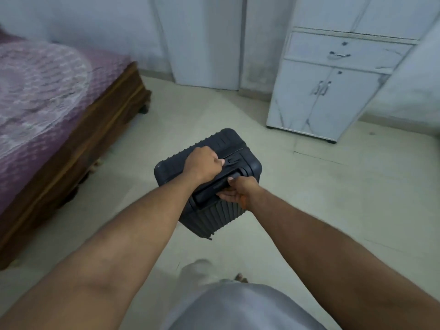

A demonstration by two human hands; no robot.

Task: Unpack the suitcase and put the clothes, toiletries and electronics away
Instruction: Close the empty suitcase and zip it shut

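A dark ribbed hard-shell suitcase [240,148] stands upright and closed on the floor in the middle of the view. My left hand [203,164] grips the carry handle on its top, fingers curled round it. My right hand [237,191] holds the near top edge, where the pull handle sits, thumb on top and fingers underneath. What is inside the suitcase is hidden.
A bed with a purple cover [45,101] on a brown wooden frame [100,139] lies at the left. A white cabinet [333,91] with a drawer and two doors stands at the back right. Pale floor [333,198] surrounds the suitcase. My leg and foot show at the bottom.
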